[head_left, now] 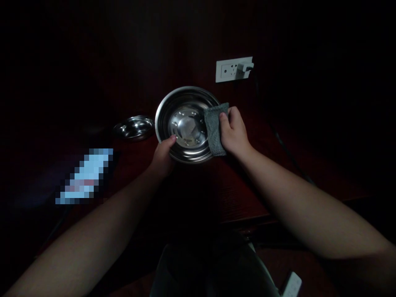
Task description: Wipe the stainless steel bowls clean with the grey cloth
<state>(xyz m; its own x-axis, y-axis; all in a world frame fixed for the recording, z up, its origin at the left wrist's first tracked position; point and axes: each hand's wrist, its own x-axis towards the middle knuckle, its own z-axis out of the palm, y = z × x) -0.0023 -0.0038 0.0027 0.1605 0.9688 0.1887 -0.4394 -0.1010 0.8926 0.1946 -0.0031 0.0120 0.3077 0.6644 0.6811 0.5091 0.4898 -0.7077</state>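
A shiny stainless steel bowl (pixel 188 126) is tilted toward me above the dark red table. My left hand (pixel 164 156) grips its lower left rim, the thumb over the inside edge and the other fingers hidden beneath. In my right hand (pixel 234 132) is a grey-green cloth (pixel 215 131), pinched under the thumb and lying over the bowl's right rim. The fingers behind the cloth are mostly hidden. A second, smaller-looking steel bowl (pixel 135 127) rests on the table just left of the held one.
A wall socket (pixel 227 71) with a white plug adapter (pixel 246 67) is behind the table (pixel 244 202). A lit, pixelated screen (pixel 88 173) lies at the left. A cable (pixel 287 150) runs along the right. A white power strip (pixel 292 284) shows low down near my legs.
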